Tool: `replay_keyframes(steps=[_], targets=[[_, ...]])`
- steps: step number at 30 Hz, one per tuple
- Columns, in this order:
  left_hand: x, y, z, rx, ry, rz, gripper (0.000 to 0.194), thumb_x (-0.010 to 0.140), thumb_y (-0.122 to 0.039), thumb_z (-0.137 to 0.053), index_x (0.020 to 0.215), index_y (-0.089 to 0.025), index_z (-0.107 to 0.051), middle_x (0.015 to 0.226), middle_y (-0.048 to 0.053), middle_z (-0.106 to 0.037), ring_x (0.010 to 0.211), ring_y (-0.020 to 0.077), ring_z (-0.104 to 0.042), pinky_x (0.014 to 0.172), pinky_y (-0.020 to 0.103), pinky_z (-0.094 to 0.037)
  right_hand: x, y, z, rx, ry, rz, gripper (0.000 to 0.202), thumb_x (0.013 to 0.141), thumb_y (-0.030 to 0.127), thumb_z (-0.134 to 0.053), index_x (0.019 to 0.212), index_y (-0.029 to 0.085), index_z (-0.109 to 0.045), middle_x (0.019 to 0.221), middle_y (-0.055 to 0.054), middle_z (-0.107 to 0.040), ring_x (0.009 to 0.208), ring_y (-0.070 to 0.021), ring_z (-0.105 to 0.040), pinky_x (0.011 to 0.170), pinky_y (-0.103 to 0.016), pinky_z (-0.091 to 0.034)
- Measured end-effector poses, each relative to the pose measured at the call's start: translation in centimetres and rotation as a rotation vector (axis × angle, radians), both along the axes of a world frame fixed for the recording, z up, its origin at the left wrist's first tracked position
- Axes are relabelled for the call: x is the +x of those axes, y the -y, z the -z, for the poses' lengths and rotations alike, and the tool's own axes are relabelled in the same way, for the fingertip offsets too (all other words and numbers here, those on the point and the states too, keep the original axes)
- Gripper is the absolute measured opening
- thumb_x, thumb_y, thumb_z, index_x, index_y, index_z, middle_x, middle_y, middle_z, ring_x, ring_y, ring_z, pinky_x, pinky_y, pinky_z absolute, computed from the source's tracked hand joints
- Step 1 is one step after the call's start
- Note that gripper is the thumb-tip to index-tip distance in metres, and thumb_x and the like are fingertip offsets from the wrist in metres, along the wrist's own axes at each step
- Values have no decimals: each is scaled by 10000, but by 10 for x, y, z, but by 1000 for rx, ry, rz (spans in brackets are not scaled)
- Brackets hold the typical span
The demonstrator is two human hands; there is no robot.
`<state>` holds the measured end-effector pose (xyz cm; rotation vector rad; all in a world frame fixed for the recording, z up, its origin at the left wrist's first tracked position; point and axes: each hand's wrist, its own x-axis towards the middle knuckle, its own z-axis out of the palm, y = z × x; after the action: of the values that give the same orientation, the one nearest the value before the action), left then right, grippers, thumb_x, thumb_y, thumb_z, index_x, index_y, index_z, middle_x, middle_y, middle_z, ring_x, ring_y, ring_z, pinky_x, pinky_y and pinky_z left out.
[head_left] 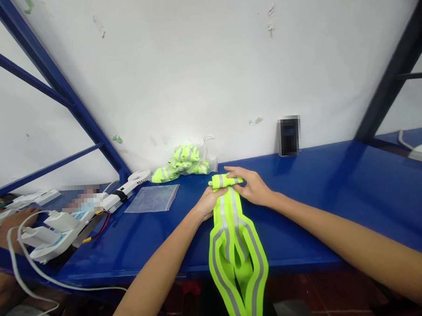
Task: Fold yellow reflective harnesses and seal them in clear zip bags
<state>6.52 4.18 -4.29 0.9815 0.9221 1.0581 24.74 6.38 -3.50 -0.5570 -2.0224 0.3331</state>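
A neon yellow reflective vest (231,222) with grey stripes lies lengthwise over the blue table, its far end folded or rolled. Its near loops hang past the table's front edge. My left hand (210,202) grips the left side of the folded end, thumb lying across the top. On the right side of that same end, my right hand (250,184) holds the fabric between thumb and fingers, with the index finger stretched along the top. A flat clear zip bag (152,198) rests to the left of my hands.
Several bagged yellow vests (185,163) are piled against the wall. On the left are a white handheld fan (139,176), a power strip (60,232) with plugs and white cables, and another person's hand (16,227). A dark box (289,137) stands at the back right of the blue table (331,185).
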Motion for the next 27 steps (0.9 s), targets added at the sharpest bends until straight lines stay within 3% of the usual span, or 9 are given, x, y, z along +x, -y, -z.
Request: replay_keyframes(steps=[4,6,9,11,14,20,27], targets=[[0,1,-3,11,-14,-53,430,622,-199,-799,1030,-127,-683,854,94,-741,675,204,-684,664,312,-533,3,0,-6,-248,-18,-90,220,855,310,-610,1039,222,-693,1437,-107,-485,1269,-289,-517,1049,-480,-403],[1,3,-5,40,-22,-45,486,611,-227,-814,1065,-122,-678,908,115,-742,717,225,-694,683,327,-538,4,-4,-9,-425,-60,-131,312,820,359,-660,1103,229,-679,1470,-106,-439,1291,-296,-488,1055,-476,-394],[1,6,-8,82,-49,6,517,618,-275,-823,1088,-115,-677,952,140,-739,780,265,-703,709,357,-543,6,-10,-11,-710,-59,-245,592,728,373,-749,1271,209,-579,1347,-125,-559,1213,-298,-545,1016,-474,-428],[1,7,-9,97,-67,26,517,623,-287,-824,1089,-117,-679,944,141,-741,787,274,-705,711,364,-543,6,-12,-12,-799,-54,-315,594,695,360,-773,1229,172,-595,1159,-102,-666,1065,-275,-622,950,-455,-470],[-4,5,-8,98,-39,29,545,585,-256,-847,1083,-113,-676,948,138,-741,819,284,-706,758,379,-544,5,-10,-14,-739,-121,-315,536,660,333,-797,1136,162,-618,1018,-60,-691,933,-235,-647,866,-397,-499],[-11,1,-7,98,77,79,606,565,-156,-844,1131,-109,-632,1022,144,-726,895,290,-704,862,419,-528,2,-6,-13,-519,-153,-204,504,698,323,-771,1140,181,-576,1019,-52,-657,909,-219,-630,823,-360,-512],[-9,-3,-2,88,83,62,494,625,-181,-816,1081,-90,-651,988,150,-730,851,280,-711,831,394,-538,-4,0,-11,-396,-174,-88,444,743,301,-718,1146,211,-555,1033,-42,-641,884,-216,-634,774,-343,-543]])
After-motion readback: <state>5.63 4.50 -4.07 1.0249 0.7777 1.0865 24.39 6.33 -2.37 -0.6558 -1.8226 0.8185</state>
